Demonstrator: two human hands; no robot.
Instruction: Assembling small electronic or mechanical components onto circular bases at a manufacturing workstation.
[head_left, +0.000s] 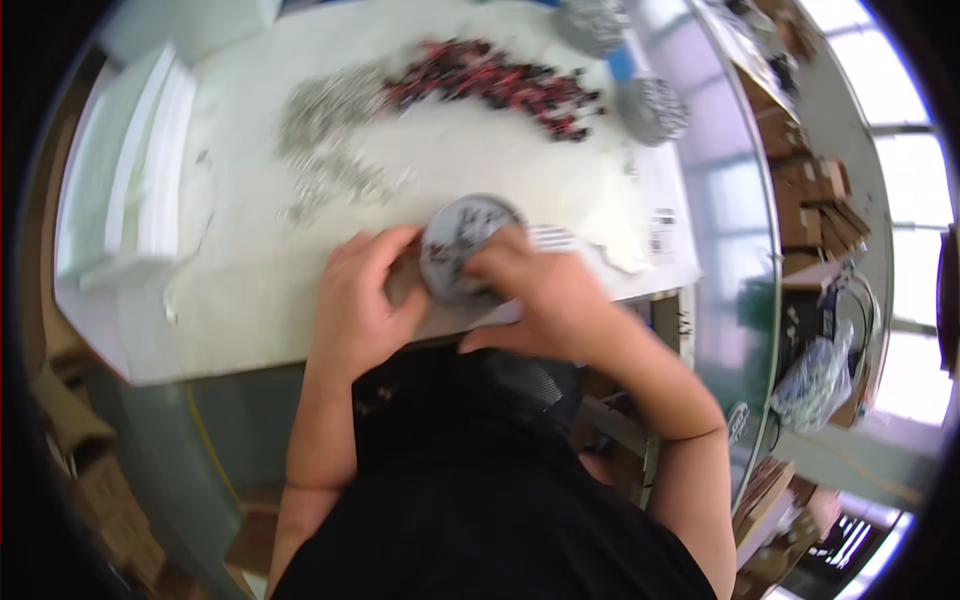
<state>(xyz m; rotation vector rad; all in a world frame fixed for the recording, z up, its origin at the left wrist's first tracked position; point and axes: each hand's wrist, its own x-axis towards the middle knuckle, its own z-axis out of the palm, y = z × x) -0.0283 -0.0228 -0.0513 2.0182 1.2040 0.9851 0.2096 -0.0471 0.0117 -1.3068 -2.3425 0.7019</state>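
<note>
A round grey container stands near the front edge of the white worktable, with small dark pieces showing in it. My left hand curves against its left side, thumb and fingers bent around a gap, with fingertips at the rim. From the right, my right hand reaches over the container, its fingers bent down inside and its thumb held apart below. Blur and the hand itself hide those fingertips and anything between them.
Farther back lie a pile of red and black small parts and scattered silvery pieces. Two round containers of grey pieces stand at the back right. White foam-like slabs line the left, and a printed sheet lies at right.
</note>
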